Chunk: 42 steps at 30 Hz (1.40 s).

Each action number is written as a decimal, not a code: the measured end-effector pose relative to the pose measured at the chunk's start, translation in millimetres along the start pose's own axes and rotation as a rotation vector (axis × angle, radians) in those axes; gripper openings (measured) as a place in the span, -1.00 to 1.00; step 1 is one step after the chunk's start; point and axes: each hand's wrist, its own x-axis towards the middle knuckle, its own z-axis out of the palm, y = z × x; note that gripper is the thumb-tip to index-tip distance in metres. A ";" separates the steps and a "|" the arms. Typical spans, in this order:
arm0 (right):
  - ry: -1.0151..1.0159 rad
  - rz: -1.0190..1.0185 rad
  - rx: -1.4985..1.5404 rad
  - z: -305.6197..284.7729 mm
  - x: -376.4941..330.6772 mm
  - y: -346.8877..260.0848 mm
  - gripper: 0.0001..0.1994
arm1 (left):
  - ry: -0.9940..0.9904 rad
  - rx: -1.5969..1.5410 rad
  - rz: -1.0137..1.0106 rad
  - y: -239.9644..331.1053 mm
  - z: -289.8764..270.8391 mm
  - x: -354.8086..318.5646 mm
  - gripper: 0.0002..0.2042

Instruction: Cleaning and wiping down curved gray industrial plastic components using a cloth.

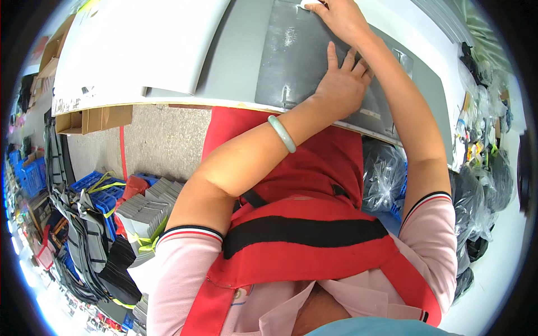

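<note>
My left hand, a pale bangle on its forearm, lies flat with fingers spread on a dark grey sheet on the work table. Whitish smudges and scuffs mark the sheet. Farther off, at the top edge of view, my right hand pinches a small white piece against the sheet's far part. It is cut off by the frame, so I cannot tell whether it is cloth, paper or sponge. My right forearm crosses above the fingertips of my left hand.
A large white sheet with a curled edge covers the table's left part. Cardboard boxes sit below the table edge. Bundled grey pieces and blue crates are on the floor at left; clear plastic bags lie at right.
</note>
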 end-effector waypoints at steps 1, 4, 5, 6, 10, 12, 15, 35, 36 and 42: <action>-0.010 0.010 -0.036 1.4 3.4 -0.2 -0.73 | 0.003 -0.008 0.004 0.1 0.2 0.5 -0.52; -0.016 0.007 -0.130 10.8 10.3 4.5 -0.74 | 0.019 -0.033 0.008 0.6 0.5 2.4 -0.51; -0.009 -0.010 -0.183 14.4 13.0 0.4 -0.75 | 0.030 -0.045 0.007 -0.5 0.2 1.7 -0.50; -0.015 -0.013 -0.180 14.0 14.2 -2.4 -0.75 | 0.029 -0.046 0.000 -1.1 -0.2 1.1 -0.50; -0.118 0.065 -0.246 4.5 16.3 -20.2 -0.79 | 0.000 -0.050 -0.005 -5.3 1.9 -3.1 -0.50; -0.112 0.108 -0.239 -2.2 12.1 -4.0 -0.82 | 0.021 -0.063 -0.004 -3.7 2.4 0.1 -0.50; -0.089 0.024 0.928 9.8 5.5 15.9 -0.85 | 0.010 -0.072 0.011 -1.4 1.5 0.7 -0.51; -0.495 0.374 0.209 2.7 -83.8 -107.2 -0.78 | -0.062 -0.087 -0.128 4.7 24.5 -10.3 -0.44; -0.494 0.387 0.211 5.3 -87.4 -99.4 -0.78 | 0.044 0.242 -0.064 6.7 20.6 -11.0 -0.44; -0.504 0.405 0.266 21.9 -86.5 -89.6 -0.79 | 0.241 0.005 -0.029 2.0 18.4 -17.5 -0.41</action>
